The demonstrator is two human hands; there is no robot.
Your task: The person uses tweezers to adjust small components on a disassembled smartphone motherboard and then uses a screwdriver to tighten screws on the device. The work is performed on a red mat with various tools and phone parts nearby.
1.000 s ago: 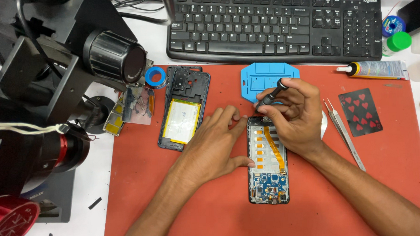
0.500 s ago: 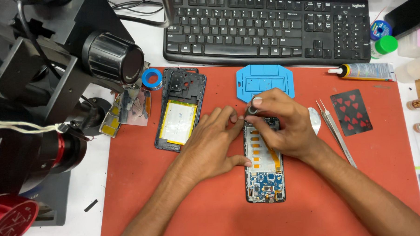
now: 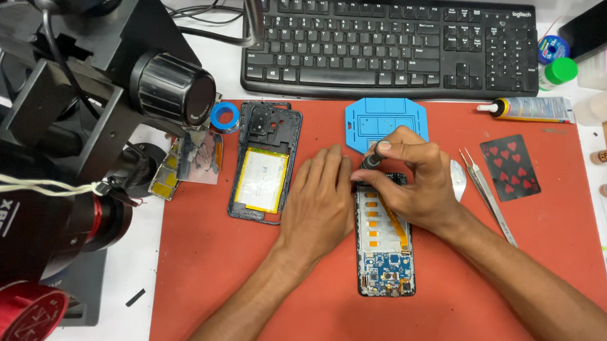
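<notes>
Right hand (image 3: 411, 180) pinches a small screwdriver (image 3: 374, 158) upright at the top of the opened phone (image 3: 384, 238) on the red mat (image 3: 206, 261); left hand (image 3: 318, 200) flat, empty, bracing the phone's edge. Best: keep driver vertical, light downward pressure, phone pinned

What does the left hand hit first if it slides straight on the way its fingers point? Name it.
The left hand lies flat on the red mat, fingers pointing toward the keyboard. Straight on, it would probably meet the blue tray first, then the black keyboard beyond; depth is unclear.
</notes>
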